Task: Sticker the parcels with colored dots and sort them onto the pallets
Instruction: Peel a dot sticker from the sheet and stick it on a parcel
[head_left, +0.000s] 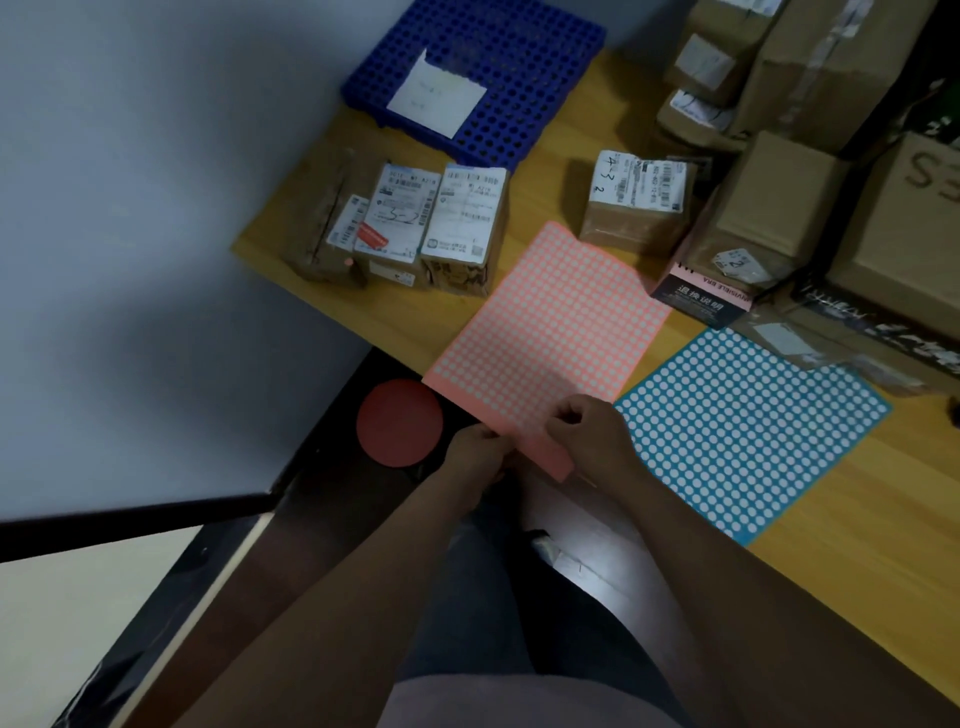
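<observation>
Pink sheet (545, 332) gripped by left hand (475, 449), pinched by curled right hand (592, 436).

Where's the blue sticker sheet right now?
The blue sheet lies right of centre in the head view, flat on the wooden table, right of the pink sheet.

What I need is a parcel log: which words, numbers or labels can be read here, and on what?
"A-3" and "2", handwritten: small box label.
"5-2", handwritten: middle parcel label.
"退换说明": pink box, dark end.
"2": tag on the brown carton.
Large "S", cut off: right-edge carton.
Too blurred: printed label text, note on the blue pallet.
No text: pink sticker sheet, blue sticker sheet.
</observation>
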